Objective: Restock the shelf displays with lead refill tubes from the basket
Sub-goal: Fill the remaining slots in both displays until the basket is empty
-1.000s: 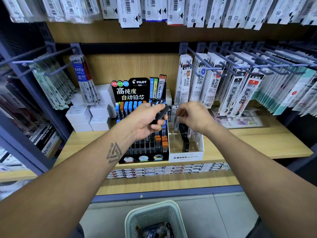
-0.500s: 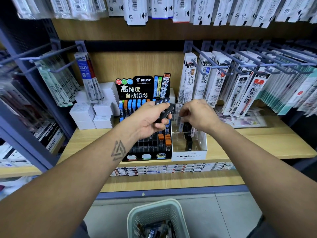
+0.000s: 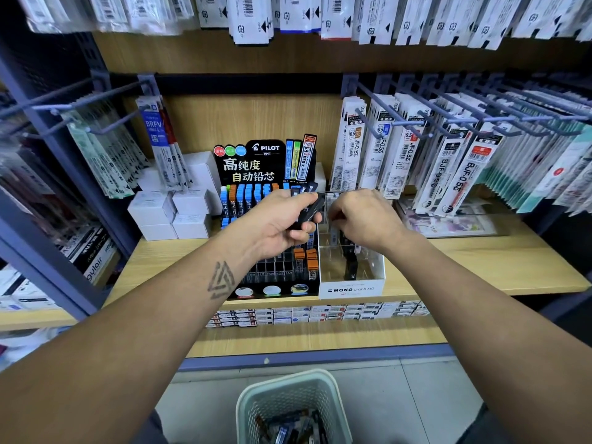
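Both forearms reached forward over the shelf [image 3: 480,267]. The left hand [image 3: 275,224] curled round a bunch of black lead refill tubes [image 3: 309,208]. The right hand [image 3: 363,219] hung knuckles-up over the white MONO display [image 3: 350,288], fingers bent downward, their grip hidden. More tubes lay in the basket [image 3: 253,402] below.

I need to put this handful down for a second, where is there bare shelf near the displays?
Bare wood lies on the shelf right of the MONO box, and a strip left of the Pilot display, before the white boxes. Behind is crowded.

Black lead tubes [image 3: 309,210] bunched in left hand [image 3: 278,223]; more in basket [image 3: 256,398].
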`<state>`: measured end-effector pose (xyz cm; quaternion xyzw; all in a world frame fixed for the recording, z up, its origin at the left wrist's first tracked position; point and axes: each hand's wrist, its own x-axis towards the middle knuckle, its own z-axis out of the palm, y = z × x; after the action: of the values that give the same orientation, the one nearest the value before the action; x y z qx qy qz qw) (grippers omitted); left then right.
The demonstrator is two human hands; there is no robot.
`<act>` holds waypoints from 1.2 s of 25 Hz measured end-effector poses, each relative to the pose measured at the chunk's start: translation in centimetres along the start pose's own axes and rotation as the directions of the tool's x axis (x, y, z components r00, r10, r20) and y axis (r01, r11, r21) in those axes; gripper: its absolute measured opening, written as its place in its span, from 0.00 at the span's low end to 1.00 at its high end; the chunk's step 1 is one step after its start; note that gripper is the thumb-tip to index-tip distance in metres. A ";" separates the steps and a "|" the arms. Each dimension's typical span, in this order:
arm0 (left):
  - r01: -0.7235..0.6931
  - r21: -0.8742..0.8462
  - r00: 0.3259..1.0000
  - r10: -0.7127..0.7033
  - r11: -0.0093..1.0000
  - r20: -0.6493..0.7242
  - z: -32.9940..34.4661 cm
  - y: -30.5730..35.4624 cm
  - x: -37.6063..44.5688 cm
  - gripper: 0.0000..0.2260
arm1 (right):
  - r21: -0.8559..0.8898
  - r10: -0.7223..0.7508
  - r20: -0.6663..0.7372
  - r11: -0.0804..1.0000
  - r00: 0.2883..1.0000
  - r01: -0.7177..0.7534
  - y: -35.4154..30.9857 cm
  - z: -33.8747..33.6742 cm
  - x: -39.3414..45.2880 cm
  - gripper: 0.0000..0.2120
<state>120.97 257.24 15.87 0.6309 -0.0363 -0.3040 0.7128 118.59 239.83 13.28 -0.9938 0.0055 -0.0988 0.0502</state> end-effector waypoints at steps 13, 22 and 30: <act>0.026 -0.001 1.000 -0.026 1.000 0.009 0.5 -0.3 -0.2 0.07 | 0.529 0.225 -0.112 0.838 0.968 -0.134 0.9 -1.9 -0.6 0.03; 0.129 -0.091 0.987 -0.118 0.987 0.112 1.4 -1.3 -1.2 0.08 | 0.953 0.109 0.280 0.088 0.954 -0.290 -0.2 -3.0 -3.0 0.14; 0.132 -0.162 0.986 -0.113 0.978 0.119 1.1 -1.3 -1.0 0.15 | 0.951 0.040 0.286 0.111 0.957 -0.288 0.5 -3.5 -3.5 0.17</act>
<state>119.20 256.70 15.18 0.5513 -0.0102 -0.3835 0.7408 114.48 239.11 15.96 -0.7104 0.0446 0.0228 0.7020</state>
